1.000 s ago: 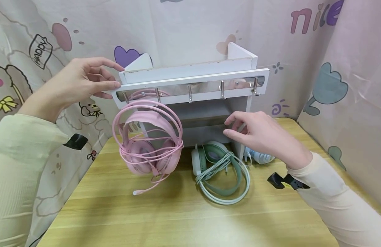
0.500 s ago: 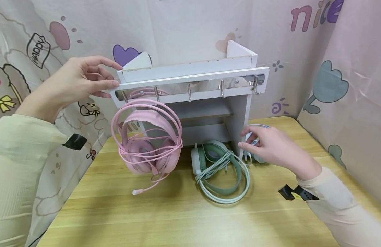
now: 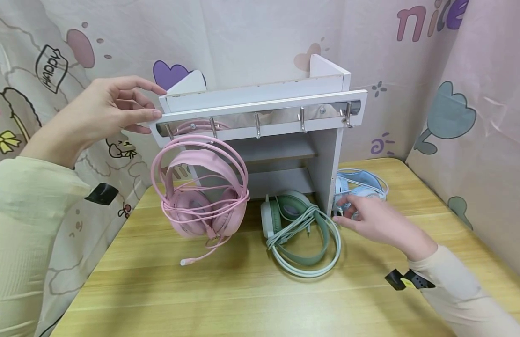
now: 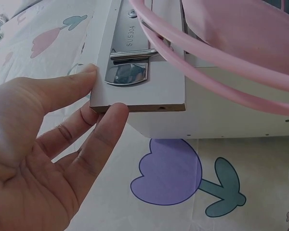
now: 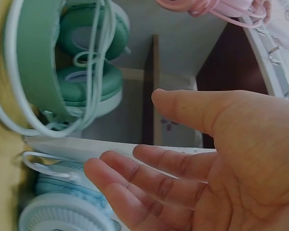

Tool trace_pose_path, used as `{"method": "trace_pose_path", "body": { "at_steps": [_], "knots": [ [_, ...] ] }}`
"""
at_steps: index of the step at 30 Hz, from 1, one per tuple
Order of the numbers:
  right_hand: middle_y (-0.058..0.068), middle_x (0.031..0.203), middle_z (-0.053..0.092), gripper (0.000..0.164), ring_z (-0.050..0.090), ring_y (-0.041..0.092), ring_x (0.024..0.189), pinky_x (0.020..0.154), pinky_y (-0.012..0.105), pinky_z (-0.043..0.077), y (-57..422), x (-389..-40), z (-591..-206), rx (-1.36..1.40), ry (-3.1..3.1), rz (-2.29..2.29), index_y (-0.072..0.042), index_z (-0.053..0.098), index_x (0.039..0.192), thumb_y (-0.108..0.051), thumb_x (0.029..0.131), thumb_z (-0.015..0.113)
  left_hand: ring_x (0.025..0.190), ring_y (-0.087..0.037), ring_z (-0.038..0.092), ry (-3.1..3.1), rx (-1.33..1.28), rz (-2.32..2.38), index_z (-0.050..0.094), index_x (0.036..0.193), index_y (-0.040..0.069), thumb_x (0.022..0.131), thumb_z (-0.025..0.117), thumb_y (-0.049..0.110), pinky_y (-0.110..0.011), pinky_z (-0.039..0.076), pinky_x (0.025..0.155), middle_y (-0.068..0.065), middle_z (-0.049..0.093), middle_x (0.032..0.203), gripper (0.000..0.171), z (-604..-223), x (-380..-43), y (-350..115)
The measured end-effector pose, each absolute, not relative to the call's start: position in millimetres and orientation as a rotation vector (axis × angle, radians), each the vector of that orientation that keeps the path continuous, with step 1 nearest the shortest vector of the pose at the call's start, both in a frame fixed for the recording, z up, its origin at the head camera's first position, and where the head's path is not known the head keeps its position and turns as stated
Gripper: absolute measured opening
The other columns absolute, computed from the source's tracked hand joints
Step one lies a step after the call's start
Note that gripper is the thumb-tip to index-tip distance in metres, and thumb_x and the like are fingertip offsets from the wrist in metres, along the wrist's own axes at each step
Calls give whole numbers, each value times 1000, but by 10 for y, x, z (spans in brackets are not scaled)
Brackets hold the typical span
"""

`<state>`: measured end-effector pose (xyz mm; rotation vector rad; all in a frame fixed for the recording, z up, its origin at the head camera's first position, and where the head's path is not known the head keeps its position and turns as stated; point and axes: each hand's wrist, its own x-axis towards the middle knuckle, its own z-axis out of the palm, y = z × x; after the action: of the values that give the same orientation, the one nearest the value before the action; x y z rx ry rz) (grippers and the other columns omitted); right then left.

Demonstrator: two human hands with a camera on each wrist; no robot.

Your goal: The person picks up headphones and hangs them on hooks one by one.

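Note:
My left hand (image 3: 110, 110) pinches the left end of a white hook rail (image 3: 260, 108), thumb on its front and fingers at its edge (image 4: 144, 107). Pink headphones (image 3: 211, 161), their cable wound round them, hang from the left part of the rail. My right hand (image 3: 379, 224) holds nothing; its fingers are spread and loosely bent beside the blue headphones (image 3: 366, 188) at the shelf's right side. In the right wrist view, the blue headphones (image 5: 62, 211) lie just beyond the fingertips, partly cut off. Green headphones (image 3: 308, 238) with a bundled cable lie in front of the shelf.
A white shelf unit (image 3: 327, 164) stands at the back of the wooden table (image 3: 201, 299), behind the rail. Several metal hooks (image 3: 257, 125) line the rail; those toward the right carry nothing. Patterned cloth (image 3: 251, 42) hangs behind and on both sides.
My right hand has moved right and down, from in front of the shelf's opening to beside the blue headphones, which now show more. My left hand keeps its hold on the rail.

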<state>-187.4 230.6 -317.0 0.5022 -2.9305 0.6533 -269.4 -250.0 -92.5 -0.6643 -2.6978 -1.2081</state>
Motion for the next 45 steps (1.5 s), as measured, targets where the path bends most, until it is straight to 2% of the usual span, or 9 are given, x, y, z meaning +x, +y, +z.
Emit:
{"method": "trace_pose_path", "body": {
  "at_steps": [12, 22, 30, 45],
  "knots": [
    [0, 93, 74, 49, 68, 12, 80, 68, 36, 60, 2344, -1879, -3432, 459, -3037, 702, -7, 65, 118, -49, 92, 68, 84, -10, 70, -2696, -639, -1227, 60, 136, 20, 89, 77, 10, -28, 66, 71, 2, 70, 98, 52, -942, -2695, -2513],
    [-5, 87, 71, 44, 65, 8, 78, 68, 33, 58, 2338, -1905, -3576, 494, -3053, 678, -6, 67, 118, -42, 93, 69, 83, -9, 71, -2718, -593, -1192, 60, 137, 23, 89, 77, 14, -27, 66, 71, 2, 69, 100, 51, -913, -2686, -2513],
    [-6, 88, 74, 41, 68, 11, 81, 72, 38, 59, 2318, -1927, -3670, 504, -3118, 666, -8, 67, 117, -39, 91, 72, 82, -9, 71, -2711, -593, -1197, 60, 136, 23, 89, 77, 14, -26, 66, 70, 4, 70, 98, 51, -918, -2702, -2507],
    [-9, 81, 70, 35, 60, 5, 72, 63, 26, 52, 2316, -1952, -3768, 528, -3117, 737, -7, 67, 112, -33, 90, 73, 84, -8, 71, -2711, -591, -1211, 60, 137, 22, 90, 77, 13, -26, 66, 71, 2, 69, 99, 51, -936, -2702, -2494]
  ]
}}
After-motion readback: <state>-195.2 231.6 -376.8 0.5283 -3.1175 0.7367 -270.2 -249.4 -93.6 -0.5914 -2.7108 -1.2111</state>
